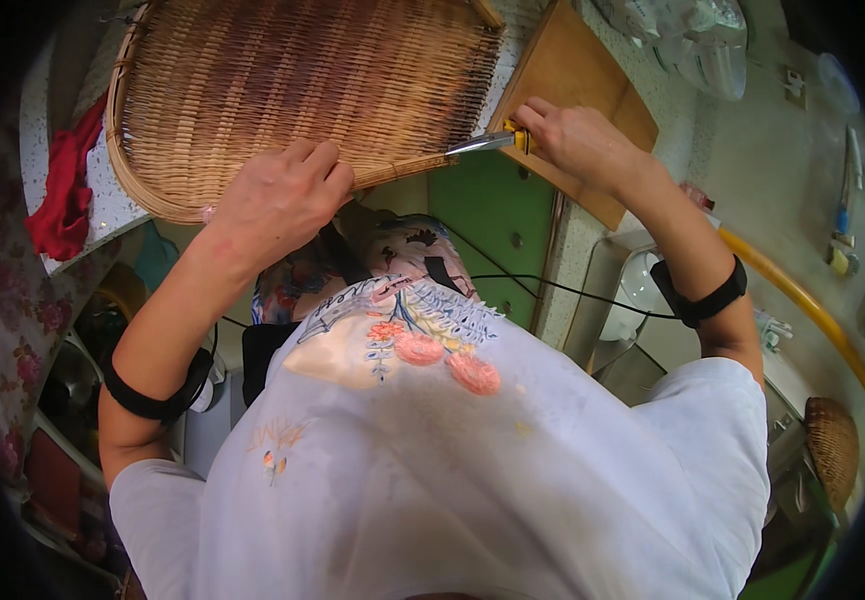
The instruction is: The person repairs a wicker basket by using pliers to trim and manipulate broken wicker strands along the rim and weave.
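A wide, shallow woven bamboo basket [302,80] lies on the counter at the top, its near rim reaching past the counter edge toward me. My left hand [287,195] is closed over that near rim, with the fingertips partly hidden behind the knuckles. My right hand [580,145] grips pliers [482,143] with yellow handles and slim metal jaws. The jaw tips point left and meet the basket's rim near its right corner. Whether they pinch a strand is too small to tell. The weave looks darkened along the basket's right side.
A wooden board [602,90] lies right of the basket. Red cloth [67,190] hangs over the counter's left corner. A green cabinet door [492,215] is below. On the right are a sink [602,290], a yellow hose [802,300] and a small woven basket [831,450]. Clear plastic bags [697,40] lie at the top right.
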A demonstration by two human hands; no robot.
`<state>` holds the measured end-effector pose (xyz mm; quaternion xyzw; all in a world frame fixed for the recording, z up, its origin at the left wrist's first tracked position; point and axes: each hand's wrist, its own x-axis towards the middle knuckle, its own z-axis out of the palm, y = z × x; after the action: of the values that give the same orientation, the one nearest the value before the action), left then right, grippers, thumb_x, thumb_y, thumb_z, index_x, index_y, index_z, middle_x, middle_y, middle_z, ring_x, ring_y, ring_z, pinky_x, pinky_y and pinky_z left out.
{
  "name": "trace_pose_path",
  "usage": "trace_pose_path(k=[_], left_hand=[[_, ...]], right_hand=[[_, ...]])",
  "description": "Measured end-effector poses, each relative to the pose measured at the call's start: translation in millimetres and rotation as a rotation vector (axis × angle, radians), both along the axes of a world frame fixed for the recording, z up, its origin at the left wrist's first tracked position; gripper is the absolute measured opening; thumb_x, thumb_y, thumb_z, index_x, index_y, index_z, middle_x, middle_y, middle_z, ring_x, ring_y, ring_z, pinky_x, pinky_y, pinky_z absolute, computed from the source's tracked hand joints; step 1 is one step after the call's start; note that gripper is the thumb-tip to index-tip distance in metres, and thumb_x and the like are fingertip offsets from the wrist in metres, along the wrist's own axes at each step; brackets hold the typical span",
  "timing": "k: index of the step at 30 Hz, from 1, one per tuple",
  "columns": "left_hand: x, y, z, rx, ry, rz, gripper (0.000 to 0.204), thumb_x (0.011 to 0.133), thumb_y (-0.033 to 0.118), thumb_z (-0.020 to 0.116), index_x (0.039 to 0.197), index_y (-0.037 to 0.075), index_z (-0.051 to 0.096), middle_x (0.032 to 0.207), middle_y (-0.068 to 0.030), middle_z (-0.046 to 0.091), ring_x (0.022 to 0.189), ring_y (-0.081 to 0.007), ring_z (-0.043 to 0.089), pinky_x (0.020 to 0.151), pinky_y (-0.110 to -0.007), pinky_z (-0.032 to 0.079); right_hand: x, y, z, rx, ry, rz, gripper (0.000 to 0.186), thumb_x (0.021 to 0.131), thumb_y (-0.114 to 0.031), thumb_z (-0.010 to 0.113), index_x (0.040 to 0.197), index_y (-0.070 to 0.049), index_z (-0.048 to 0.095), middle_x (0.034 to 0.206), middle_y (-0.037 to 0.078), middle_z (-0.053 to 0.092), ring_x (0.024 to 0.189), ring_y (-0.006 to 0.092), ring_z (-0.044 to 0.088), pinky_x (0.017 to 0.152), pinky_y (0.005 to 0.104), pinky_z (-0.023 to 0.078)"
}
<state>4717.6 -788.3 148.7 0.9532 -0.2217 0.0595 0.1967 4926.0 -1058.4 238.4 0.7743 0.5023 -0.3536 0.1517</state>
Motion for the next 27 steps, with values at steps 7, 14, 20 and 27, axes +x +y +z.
trace_pose_path(k=[7, 14, 20, 27], left_hand=[[3, 3, 3, -0.016, -0.031, -0.012, 0.012, 0.079, 0.017, 0.067, 0.08, 0.008, 0.059, 0.082, -0.0044, 0.057, 0.076, -0.0189, 0.062, 0.062, -0.031, 0.053], [3, 0, -1, -0.015, -0.012, -0.029, 0.01, 0.079, 0.017, 0.066, 0.08, 0.008, 0.061, 0.082, -0.0042, 0.057, 0.075, -0.019, 0.062, 0.06, -0.03, 0.052], [3, -13, -4, 0.065, 0.075, -0.032, 0.015, 0.081, 0.018, 0.069, 0.082, 0.008, 0.057, 0.083, -0.0046, 0.054, 0.077, -0.0199, 0.06, 0.061, -0.033, 0.051], [15, -31, 6, 0.205, 0.062, 0.023, 0.007, 0.076, 0.013, 0.065, 0.08, 0.009, 0.06, 0.081, -0.0028, 0.055, 0.08, -0.0178, 0.061, 0.059, -0.031, 0.052]], right_hand=[[10, 1, -11, 0.083, -0.07, 0.151, 0.02, 0.084, -0.009, 0.063, 0.099, -0.005, 0.05, 0.095, 0.013, 0.061, 0.079, 0.0363, 0.064, 0.065, 0.045, 0.052], [10, -15, -16, 0.227, 0.066, 0.186, 0.03, 0.085, -0.024, 0.067, 0.098, -0.002, 0.052, 0.082, 0.02, 0.065, 0.076, 0.0433, 0.063, 0.067, 0.0509, 0.05], [-34, -19, -10, -0.117, 0.112, -0.296, 0.037, 0.09, -0.028, 0.069, 0.099, 0.001, 0.049, 0.087, 0.024, 0.063, 0.088, 0.0442, 0.061, 0.076, 0.049, 0.049], [-87, -13, -18, -0.119, -0.052, -0.625, 0.046, 0.093, -0.038, 0.066, 0.1, 0.003, 0.049, 0.083, 0.028, 0.065, 0.084, 0.0466, 0.064, 0.074, 0.0516, 0.05]])
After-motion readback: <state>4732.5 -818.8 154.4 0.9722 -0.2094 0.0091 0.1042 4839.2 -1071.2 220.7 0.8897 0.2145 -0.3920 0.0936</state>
